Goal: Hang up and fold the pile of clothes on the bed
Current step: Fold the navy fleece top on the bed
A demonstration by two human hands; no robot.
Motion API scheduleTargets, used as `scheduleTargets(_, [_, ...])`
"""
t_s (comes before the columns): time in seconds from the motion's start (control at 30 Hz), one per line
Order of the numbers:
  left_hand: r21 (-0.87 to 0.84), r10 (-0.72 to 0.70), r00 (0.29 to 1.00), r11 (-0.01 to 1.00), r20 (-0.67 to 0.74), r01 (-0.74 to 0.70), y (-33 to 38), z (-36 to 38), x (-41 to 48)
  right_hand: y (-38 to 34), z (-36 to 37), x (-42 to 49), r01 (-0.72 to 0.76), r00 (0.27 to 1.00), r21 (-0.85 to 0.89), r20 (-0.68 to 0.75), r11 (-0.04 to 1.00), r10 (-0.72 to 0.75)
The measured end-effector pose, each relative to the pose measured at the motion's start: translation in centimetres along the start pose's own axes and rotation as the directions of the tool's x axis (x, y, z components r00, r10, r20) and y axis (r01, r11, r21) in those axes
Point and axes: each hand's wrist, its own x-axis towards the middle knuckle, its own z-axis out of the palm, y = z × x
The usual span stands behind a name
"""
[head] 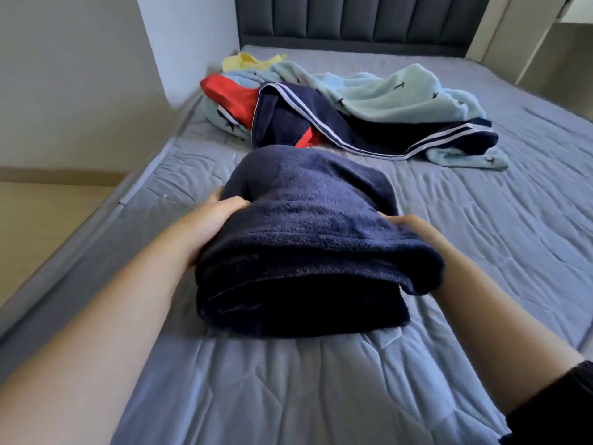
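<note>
Carefully, the left hand (221, 220) and right hand (414, 228) curled fingers round the navy towel (314, 239); even edges should fold neatly.

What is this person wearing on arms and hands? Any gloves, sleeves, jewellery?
The left hand and right hand are bare: no gloves, rings or watch visible. The left arm is uncovered as far as the frame shows. A black sleeve covers the right arm above the bare forearm, at the lower right corner.
</note>
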Motion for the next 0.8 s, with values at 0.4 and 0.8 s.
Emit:
scheduleTargets(0.4, [0.893,0.388,0.917,0.379,0.086,-0.244,-1.5,7.3,-1.3,2.7,3.3,3.2,-0.078,0.958,-0.064,-0.282,0.995,0.057])
scheduleTargets(0.8, [0.773,-0.236,0.949,0.634,0.211,-0.014,5.2,4.4,-0.9,-9.2,4.6,-1.1,-0.529,0.781,0.249,-0.230,0.811,0.580])
